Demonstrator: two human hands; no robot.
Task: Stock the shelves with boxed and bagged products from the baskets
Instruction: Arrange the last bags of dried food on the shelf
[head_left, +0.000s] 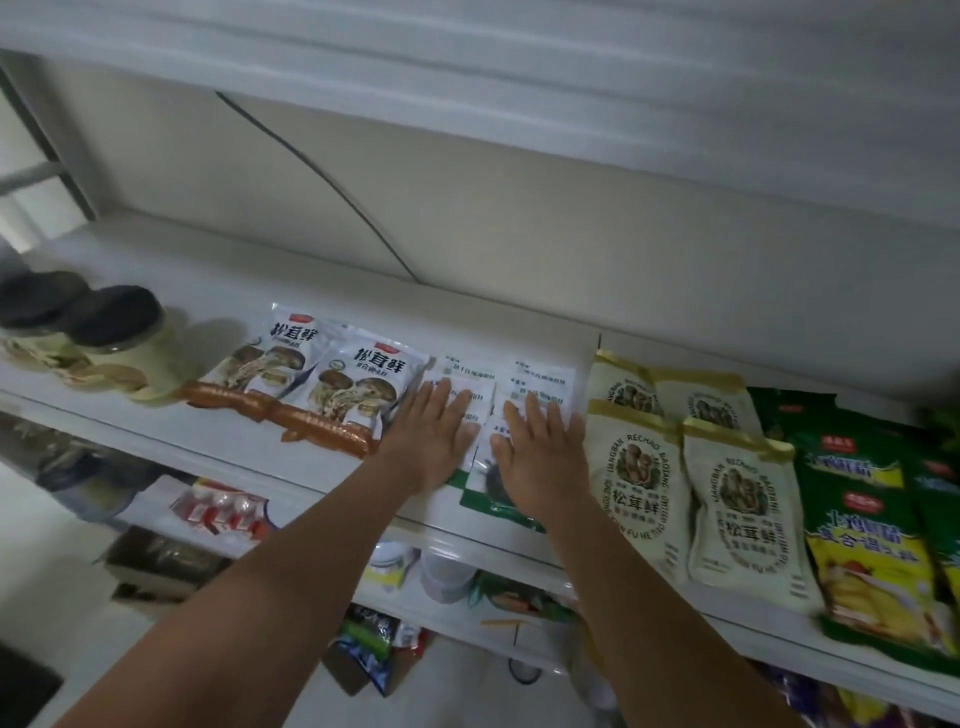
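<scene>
1. White shelf (171, 426) runs across in front of me; left hand (434, 436) and right hand (540, 447) lie flat on it, fingers straight, gripping nothing
2. Each palm presses the white-backed bags (545, 376); best to slide them evenly, square between the mushroom bags (363, 384) and the beige bags (639, 467)
3. They lie label side up, green trim nearest, overlapping toward the wall

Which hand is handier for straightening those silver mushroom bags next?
Probably the left. The left hand lies flat on the white bags, right beside the silver mushroom bags. The right hand lies farther off, next to the cream bags.
</scene>
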